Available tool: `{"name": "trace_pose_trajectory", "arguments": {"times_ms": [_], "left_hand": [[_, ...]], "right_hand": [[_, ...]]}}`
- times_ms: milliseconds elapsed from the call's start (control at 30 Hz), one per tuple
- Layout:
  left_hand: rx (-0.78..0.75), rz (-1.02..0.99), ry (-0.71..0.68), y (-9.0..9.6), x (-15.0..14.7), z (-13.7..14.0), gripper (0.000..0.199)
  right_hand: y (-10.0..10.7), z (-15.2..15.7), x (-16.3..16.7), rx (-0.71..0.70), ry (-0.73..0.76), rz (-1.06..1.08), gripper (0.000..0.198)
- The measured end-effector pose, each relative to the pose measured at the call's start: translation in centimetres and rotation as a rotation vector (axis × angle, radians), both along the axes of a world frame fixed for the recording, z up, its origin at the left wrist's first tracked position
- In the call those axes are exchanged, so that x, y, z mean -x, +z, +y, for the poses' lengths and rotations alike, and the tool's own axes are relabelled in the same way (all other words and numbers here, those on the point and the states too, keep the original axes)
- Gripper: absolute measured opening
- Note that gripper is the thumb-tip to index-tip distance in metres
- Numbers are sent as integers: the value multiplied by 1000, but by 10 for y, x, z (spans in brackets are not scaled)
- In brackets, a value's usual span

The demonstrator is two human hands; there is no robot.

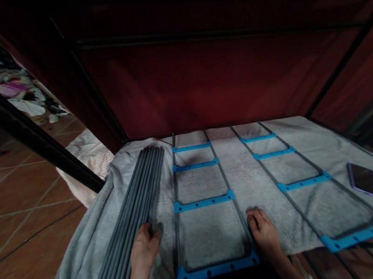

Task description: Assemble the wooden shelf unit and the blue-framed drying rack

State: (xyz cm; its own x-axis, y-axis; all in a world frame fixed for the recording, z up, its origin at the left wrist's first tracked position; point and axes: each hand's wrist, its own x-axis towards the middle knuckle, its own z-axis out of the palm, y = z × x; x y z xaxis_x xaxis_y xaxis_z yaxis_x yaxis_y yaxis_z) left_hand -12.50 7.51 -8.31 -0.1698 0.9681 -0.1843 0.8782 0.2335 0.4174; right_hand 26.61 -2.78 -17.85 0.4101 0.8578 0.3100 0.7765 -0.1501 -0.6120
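Observation:
On the left of the grey cloth lies a bundle of long grey tubes point(134, 209), side by side. My left hand point(145, 246) is at the bundle's right edge, its fingers curled on an outer tube; the fingertips are partly hidden. A ladder-shaped frame point(203, 202) of two grey tubes joined by several blue crosspieces lies flat in the middle. Beside its right tube, near the front blue crosspiece point(217, 270), my right hand point(264, 231) rests low over the cloth with loosely bent fingers and nothing visible in them. Another such frame point(304, 182) lies to the right.
The grey cloth point(235, 179) covers a low surface walled by dark red panels point(199, 85). A phone point(364, 179) lies at the right. Dark bars point(28, 122) cross on the left, with tiled floor point(22, 198) and a cable beyond. Clothes point(19, 90) are heaped farther back.

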Motion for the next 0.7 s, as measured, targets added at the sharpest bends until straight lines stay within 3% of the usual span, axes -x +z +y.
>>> {"name": "trace_pose_trajectory", "arguments": {"times_ms": [133,233,467,600,700], "left_hand": [[-138,-296,107,-6,-4,-7,33],[-223,-477,84,-6,-26,-21,29],[-138,-628,-205,3,-110,-44,31],[-39,-638,-429,8,-143,-52,29],[-65,-651,-555,11,-144,-48,27]], "right_hand": [[5,1,0,-7,4,114,38],[21,6,4,-52,33,275,38],[80,42,50,-35,154,705,44],[100,58,83,1,240,1270,37],[111,71,83,-89,108,1636,26]]}}
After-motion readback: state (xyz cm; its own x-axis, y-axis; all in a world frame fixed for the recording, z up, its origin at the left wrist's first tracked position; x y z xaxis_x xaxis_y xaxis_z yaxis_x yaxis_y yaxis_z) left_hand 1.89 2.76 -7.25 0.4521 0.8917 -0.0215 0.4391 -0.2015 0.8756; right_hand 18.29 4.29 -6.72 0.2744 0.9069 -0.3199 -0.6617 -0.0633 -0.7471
